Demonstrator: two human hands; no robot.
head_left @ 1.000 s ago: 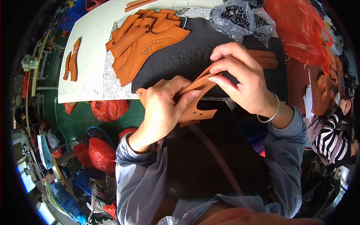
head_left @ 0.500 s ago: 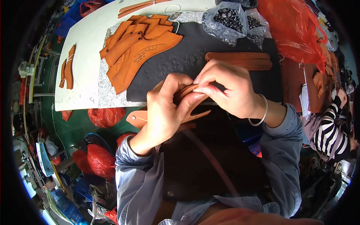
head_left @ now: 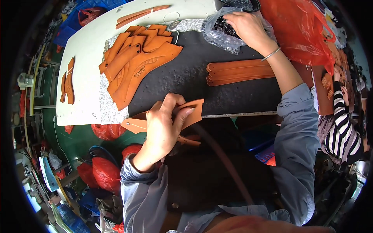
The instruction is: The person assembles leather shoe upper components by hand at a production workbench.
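My left hand is closed around a tan leather piece at the table's front edge. One end of the leather sticks out past the thumb. A rounded end with a metal stud shows on the other side of the hand; the middle is hidden by my fingers. My right hand reaches to a clear plastic bag of small dark shiny fasteners at the back. Its fingers stretch over the bag's mouth. The thumb is hidden, and I see nothing held there.
Stamped leather pieces lie heaped left of centre on the black mat. Several leather straps lie stacked to the right. Tied leather bundles rest at left. A red plastic bag bulges at back right. Another person works far right.
My right hand has left the leather and moved up and away to the bag of fasteners. My left hand keeps the leather, now lower and spread more open.
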